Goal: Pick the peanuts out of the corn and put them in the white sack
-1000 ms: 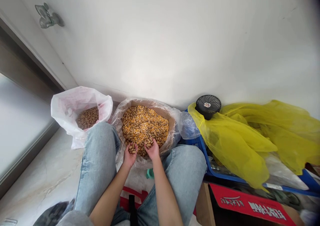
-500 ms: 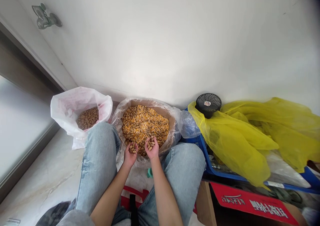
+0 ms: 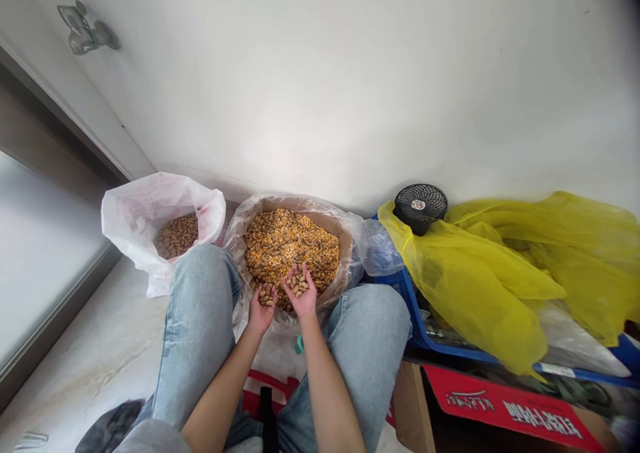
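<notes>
On my feed, the left hand [image 3: 261,314] and the right hand [image 3: 301,299] are both cupped palm-up, fingers gently curled and not closed into fists. Each carries a small heap of tan in-shell peanuts [image 3: 299,285] in its palm. Both hover over the near side of a loose mix of yellow dried corn kernels and peanuts [image 3: 293,243], which fills a round brown container with a clear plastic liner [image 3: 320,207]. I cannot tell whether the fingers touch the mix. Just left of it, a white plastic bag [image 3: 140,219] holds more peanuts. Light blue jeans [image 3: 197,326] run beneath the arms. To the right, a crumpled yellow plastic sheet [image 3: 480,286] drapes over a blue plastic crate [image 3: 417,326], with a small round black fan [image 3: 419,206] resting on the sheet.
</notes>
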The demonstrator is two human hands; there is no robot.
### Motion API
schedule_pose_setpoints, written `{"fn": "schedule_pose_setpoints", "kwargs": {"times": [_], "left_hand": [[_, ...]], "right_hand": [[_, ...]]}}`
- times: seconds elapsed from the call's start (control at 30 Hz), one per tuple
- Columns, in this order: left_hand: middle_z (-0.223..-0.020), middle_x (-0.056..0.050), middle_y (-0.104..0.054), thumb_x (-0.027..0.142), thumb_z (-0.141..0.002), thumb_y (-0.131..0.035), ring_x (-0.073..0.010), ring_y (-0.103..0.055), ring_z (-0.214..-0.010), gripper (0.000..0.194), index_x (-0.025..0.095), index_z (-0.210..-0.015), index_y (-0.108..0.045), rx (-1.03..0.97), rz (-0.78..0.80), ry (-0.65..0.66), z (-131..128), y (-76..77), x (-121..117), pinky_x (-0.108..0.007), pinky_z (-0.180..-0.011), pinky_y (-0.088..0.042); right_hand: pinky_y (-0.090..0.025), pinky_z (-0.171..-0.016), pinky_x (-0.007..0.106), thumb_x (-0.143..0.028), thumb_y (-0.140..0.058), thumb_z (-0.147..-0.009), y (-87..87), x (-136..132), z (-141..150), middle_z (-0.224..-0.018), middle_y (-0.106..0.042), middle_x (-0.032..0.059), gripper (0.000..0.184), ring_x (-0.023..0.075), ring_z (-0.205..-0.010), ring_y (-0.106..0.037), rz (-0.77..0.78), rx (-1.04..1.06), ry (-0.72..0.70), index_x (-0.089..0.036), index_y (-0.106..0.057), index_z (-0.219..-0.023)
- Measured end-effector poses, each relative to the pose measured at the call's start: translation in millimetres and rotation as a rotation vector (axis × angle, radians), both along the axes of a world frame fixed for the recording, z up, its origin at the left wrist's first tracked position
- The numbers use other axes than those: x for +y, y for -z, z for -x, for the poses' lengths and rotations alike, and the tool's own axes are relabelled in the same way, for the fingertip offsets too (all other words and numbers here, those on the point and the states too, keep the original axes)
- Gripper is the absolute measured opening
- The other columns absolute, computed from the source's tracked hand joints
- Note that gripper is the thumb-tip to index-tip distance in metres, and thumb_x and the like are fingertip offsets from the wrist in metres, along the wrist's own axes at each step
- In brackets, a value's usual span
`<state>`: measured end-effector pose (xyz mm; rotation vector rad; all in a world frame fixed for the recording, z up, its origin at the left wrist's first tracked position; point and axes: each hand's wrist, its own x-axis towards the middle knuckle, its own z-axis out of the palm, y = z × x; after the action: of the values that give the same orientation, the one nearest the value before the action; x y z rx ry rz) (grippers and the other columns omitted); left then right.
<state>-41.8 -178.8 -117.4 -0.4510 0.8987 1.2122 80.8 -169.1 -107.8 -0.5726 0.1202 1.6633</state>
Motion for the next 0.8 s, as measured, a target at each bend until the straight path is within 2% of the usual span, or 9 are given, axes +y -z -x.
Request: {"fn": "schedule_pose_setpoints", "kwargs": {"times": [0.23,0.43,0.8], "left_hand": [[-0.067,-0.002,-0.061,0.011,-0.076,-0.044,-0.0109,-0.061,-0.066,0.012,0.015,-0.072,-0.054,0.006,-0.014,-0.005,-0.5,2.0,0.5,-0.022,-0.062,-0.052],[-0.069,-0.003,-0.061,0.012,-0.077,-0.043,-0.0115,-0.061,-0.068,0.014,0.015,-0.071,-0.055,-0.001,-0.009,-0.008,-0.6,2.8,0.4,-0.023,-0.063,-0.052],[-0.068,-0.004,-0.061,0.012,-0.077,-0.044,-0.0121,-0.061,-0.067,0.013,0.014,-0.072,-0.056,-0.021,-0.001,-0.025,-0.3,2.7,-0.8,-0.023,-0.062,-0.051]], "right_hand": [[-0.041,-0.087,0.043,-0.035,-0.043,-0.079,-9.8,-0.9,4.3,-0.104,-0.062,-0.0033,0.027,0.0145,-0.097,-0.057,0.026,-0.084,-0.136,-0.034,-0.053,-0.105],[-0.041,-0.085,0.046,-0.041,-0.04,-0.08,-17.7,-1.2,5.8,-0.111,-0.059,-0.0018,0.03,0.0163,-0.101,-0.055,-0.001,-0.121,-0.169,-0.035,-0.05,-0.108],[-0.038,-0.086,0.051,-0.046,-0.045,-0.076,-9.3,-0.3,4.5,-0.101,-0.061,-0.0009,0.033,0.0189,-0.097,-0.056,0.028,-0.112,-0.15,-0.036,-0.051,-0.107]]}}
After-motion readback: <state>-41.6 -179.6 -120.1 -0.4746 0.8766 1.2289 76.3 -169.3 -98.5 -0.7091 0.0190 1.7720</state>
